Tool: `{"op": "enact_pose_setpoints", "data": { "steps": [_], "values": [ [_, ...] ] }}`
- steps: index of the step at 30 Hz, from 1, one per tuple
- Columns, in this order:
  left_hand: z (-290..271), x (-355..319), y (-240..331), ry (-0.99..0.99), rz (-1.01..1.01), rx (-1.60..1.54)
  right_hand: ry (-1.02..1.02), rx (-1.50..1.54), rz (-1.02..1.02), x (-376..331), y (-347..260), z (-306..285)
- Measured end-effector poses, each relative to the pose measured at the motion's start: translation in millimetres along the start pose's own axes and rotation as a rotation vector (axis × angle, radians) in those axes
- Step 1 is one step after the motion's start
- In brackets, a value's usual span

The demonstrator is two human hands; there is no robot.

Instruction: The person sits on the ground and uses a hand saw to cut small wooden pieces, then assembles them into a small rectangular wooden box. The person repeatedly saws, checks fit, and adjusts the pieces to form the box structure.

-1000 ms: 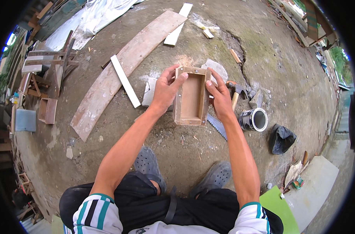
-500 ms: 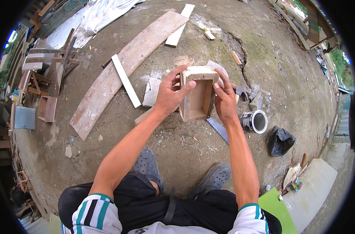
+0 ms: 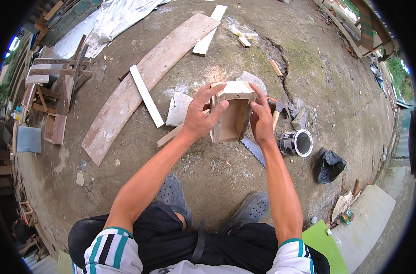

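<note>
Between my two hands I hold a small open wooden box [image 3: 231, 116] up off the ground, its hollow side facing me and its pale top end tipped into view. My left hand [image 3: 202, 113] grips the box's left side, with the thumb at the front edge and the fingers over the upper corner. On the opposite side my right hand [image 3: 262, 119] is closed around the edge, fingertips near the top corner. Just beyond my right hand lies a hammer [image 3: 280, 109] with a dark head. A saw blade [image 3: 253, 151] rests on the ground under my right wrist.
Right of my forearm stand an open tin can [image 3: 303, 142] and a black plastic bag [image 3: 329, 165]. A long curved plank [image 3: 144, 77] lies left, crossed by a white strip [image 3: 146, 96]. Another wooden box [image 3: 56, 129] sits far left. My grey clogs [image 3: 173, 196] are on the dirt ground.
The box has tilted so that more of its pale top end shows, and its upper end sits slightly lower. Both hands have turned with it, and more of the hammer is visible.
</note>
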State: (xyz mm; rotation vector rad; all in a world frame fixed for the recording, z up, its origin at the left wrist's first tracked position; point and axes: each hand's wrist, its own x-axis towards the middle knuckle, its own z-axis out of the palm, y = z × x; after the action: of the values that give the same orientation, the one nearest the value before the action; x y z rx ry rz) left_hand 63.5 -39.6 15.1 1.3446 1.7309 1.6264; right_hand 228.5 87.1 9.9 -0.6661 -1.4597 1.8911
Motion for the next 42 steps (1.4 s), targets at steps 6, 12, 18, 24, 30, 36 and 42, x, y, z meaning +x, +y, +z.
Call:
{"op": "enact_pose_setpoints", "data": {
  "steps": [6,12,18,24,30,36,42],
  "values": [
    [9.3,3.6,-18.3,0.120,-0.274,-0.370,0.015,-0.206,0.133,1.3,5.1,-0.5],
    [-8.2,6.5,-44.7,0.206,-0.451,-0.552,-0.161,-0.519,0.456,-6.1,-9.0,2.4],
    [11.7,4.5,-23.6,0.295,-0.514,-0.497,-0.036,-0.480,0.467,-4.5,23.5,-22.3],
    [-23.0,-13.0,-91.2,-0.029,-0.365,0.573,0.277,-0.414,0.388,16.5,76.5,-54.8],
    [-17.6,-51.3,-102.0,-0.012,-0.232,0.898,0.453,-0.820,0.417,43.9,71.2,-58.3],
    [-8.6,-53.1,-107.8,0.013,-0.146,0.898,0.423,-1.003,0.295,53.1,82.8,-83.9],
    [-17.6,-54.3,-114.2,0.007,0.005,0.887,0.239,-1.250,0.281,-27.2,65.0,-112.0]
  ]
}}
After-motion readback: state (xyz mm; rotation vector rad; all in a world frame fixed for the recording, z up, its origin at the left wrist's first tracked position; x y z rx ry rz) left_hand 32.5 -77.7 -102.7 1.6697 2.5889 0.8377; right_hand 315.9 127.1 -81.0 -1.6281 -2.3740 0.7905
